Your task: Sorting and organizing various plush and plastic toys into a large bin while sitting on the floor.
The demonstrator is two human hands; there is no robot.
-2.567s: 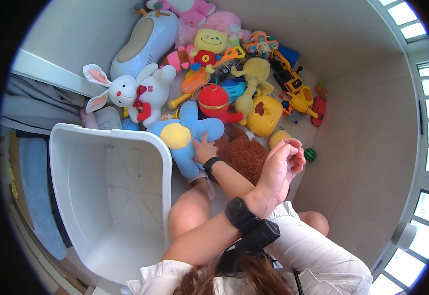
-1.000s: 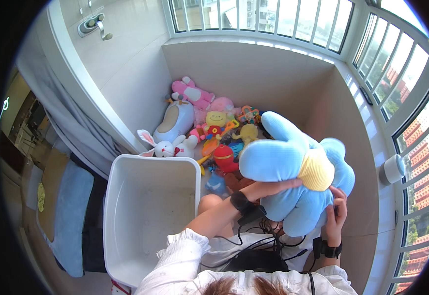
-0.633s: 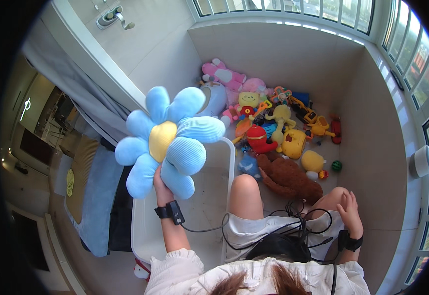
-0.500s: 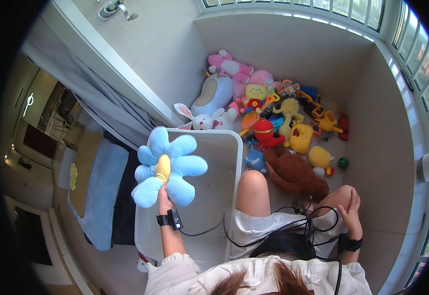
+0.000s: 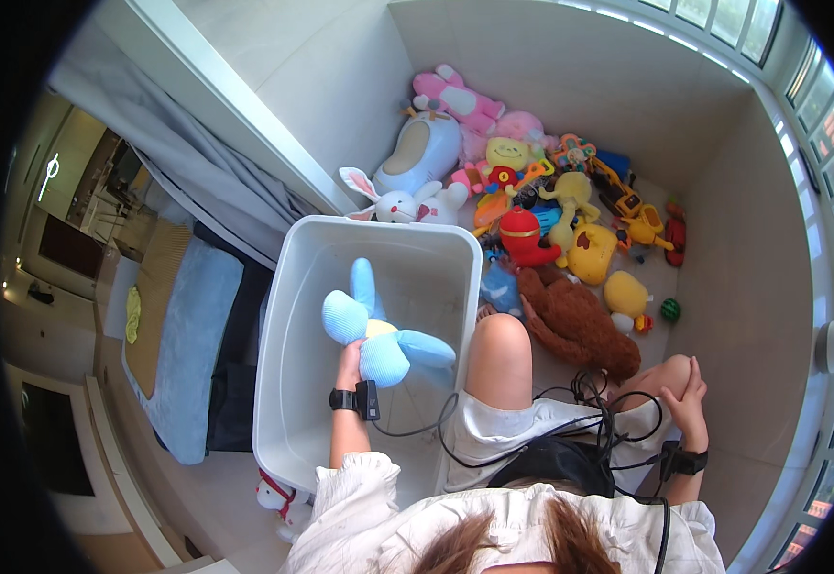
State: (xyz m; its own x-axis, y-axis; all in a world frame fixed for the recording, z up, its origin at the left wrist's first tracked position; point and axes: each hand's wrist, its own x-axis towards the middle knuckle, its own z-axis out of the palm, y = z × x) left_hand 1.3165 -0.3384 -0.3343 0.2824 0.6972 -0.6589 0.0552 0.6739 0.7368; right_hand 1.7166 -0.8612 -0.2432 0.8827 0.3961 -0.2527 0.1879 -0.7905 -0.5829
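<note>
My left hand [image 5: 351, 358] is closed around a blue plush flower [image 5: 384, 360] with a yellow centre. The flower hangs inside the mouth of a large pale grey plastic bin [image 5: 290, 306], its petals seen partly edge-on. No other thing shows in the part of the bin I can see. Resting on my right knee, my right hand [image 5: 688, 400] is open, with its fingers stretched out and holding nothing. A black strap sits on each wrist, and a small black box with a cable is on the left one.
Ahead, toys are heaped against the walls: a white plush rabbit [image 5: 398, 205], a pink plush [image 5: 457, 99], a red boot-shaped toy [image 5: 526, 239], a brown plush [image 5: 575, 320]. Black cables [image 5: 601, 407] lie across my lap. A white plush [image 5: 276, 496] lies beside the bin's near-left corner.
My left hand has lowered the blue plush flower into the bin and turned it, so its face no longer points at me. My right hand stays on the knee. The view has shifted slightly.
</note>
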